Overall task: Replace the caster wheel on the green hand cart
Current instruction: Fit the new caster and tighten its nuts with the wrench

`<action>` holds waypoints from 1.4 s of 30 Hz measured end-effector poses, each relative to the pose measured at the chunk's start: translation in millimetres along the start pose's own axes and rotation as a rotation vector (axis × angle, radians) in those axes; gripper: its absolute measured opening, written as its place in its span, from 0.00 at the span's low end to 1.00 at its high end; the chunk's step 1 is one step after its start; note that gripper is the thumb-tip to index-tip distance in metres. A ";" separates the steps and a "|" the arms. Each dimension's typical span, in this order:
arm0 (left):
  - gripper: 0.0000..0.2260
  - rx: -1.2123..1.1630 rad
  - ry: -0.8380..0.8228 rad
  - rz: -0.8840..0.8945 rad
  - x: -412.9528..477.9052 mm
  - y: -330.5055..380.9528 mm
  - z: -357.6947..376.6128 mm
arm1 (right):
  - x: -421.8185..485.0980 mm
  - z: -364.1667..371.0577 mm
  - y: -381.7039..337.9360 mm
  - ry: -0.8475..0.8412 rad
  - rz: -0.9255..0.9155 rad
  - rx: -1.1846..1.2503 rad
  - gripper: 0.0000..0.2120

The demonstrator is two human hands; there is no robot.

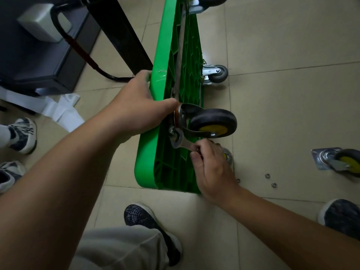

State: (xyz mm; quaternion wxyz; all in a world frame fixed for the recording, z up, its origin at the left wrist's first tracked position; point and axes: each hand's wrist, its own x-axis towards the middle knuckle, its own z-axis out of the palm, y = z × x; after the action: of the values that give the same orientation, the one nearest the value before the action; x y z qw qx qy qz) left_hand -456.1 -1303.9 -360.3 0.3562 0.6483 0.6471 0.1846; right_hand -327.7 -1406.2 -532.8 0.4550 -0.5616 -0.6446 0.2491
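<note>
Carefully: the green cart (148, 152) stands tipped on its edge on the tiled floor (282, 106), steadied by your left hand (136, 112), its grip wrapped over the rim beside the mounted caster (213, 122); your right hand (212, 164) has its grip closed round the wrench (180, 142) at the caster's plate; should the wrench slip, your knuckles may strike the ribs or the cart may topple; washers (267, 175) and a spare caster (339, 160) lie near, easy to kick; a dark cabinet (39, 61) stands behind.
</note>
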 end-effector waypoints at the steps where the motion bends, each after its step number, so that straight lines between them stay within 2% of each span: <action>1: 0.23 0.002 -0.001 0.000 0.4 -0.1 0.1 | 2.7 2.0 2.2 0.006 0.015 -0.004 0.14; 5: 0.21 0.000 -0.001 0.009 0.8 -1.2 0.1 | 8.7 8.2 2.8 -0.005 -0.014 -0.018 0.15; 9: 0.22 0.022 0.004 0.008 0.6 -2.3 0.0 | 7.6 11.7 -5.2 -0.108 -0.016 -0.019 0.19; 13: 0.22 0.060 0.010 0.004 0.9 -2.9 -1.0 | 3.0 9.6 -16.6 -0.274 0.078 0.034 0.20; 18: 0.21 0.047 0.012 -0.002 0.2 -2.7 -2.7 | -0.8 -11.5 -41.1 -0.400 0.238 0.107 0.15; 20: 0.21 0.034 0.012 -0.004 -0.3 -2.4 -3.5 | -2.7 -24.3 -59.8 -0.454 0.308 0.154 0.18; 23: 0.20 0.023 0.006 0.000 -1.4 -1.5 -3.9 | -3.0 -40.9 -96.8 -0.528 0.512 0.449 0.23; 25: 0.20 0.007 0.001 0.009 -1.9 -0.9 -3.0 | -0.8 -44.9 -114.5 -0.544 0.718 0.743 0.23; 26: 0.21 0.001 -0.003 0.012 -2.6 -0.3 -2.4 | -1.5 -45.4 -119.1 -0.533 0.764 0.816 0.22; 28: 0.22 -0.017 -0.019 0.009 -3.7 1.2 -1.9 | -11.8 -41.4 -124.2 -0.488 0.720 0.791 0.23; 32: 0.22 -0.025 -0.020 0.010 -2.5 0.8 -3.1 | -50.5 -26.8 -107.3 -0.397 0.452 0.418 0.22; 34: 0.22 -0.021 -0.016 0.016 -1.2 -0.2 -2.9 | -53.8 -21.6 -82.8 -0.362 0.374 0.293 0.20; 39: 0.25 0.015 -0.007 0.003 0.6 -3.3 -3.0 | -17.6 -12.2 -26.9 -0.214 0.148 0.103 0.18; 42: 0.25 0.012 -0.001 0.014 -0.1 -3.3 -2.0 | -5.4 -5.2 -10.6 -0.165 0.101 0.049 0.17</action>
State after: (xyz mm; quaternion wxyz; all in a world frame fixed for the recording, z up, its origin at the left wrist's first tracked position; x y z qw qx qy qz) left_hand -459.8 -1303.8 -361.2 0.3511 0.6551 0.6435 0.1828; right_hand -328.8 -1414.9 -523.3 0.4008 -0.5596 -0.6444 0.3330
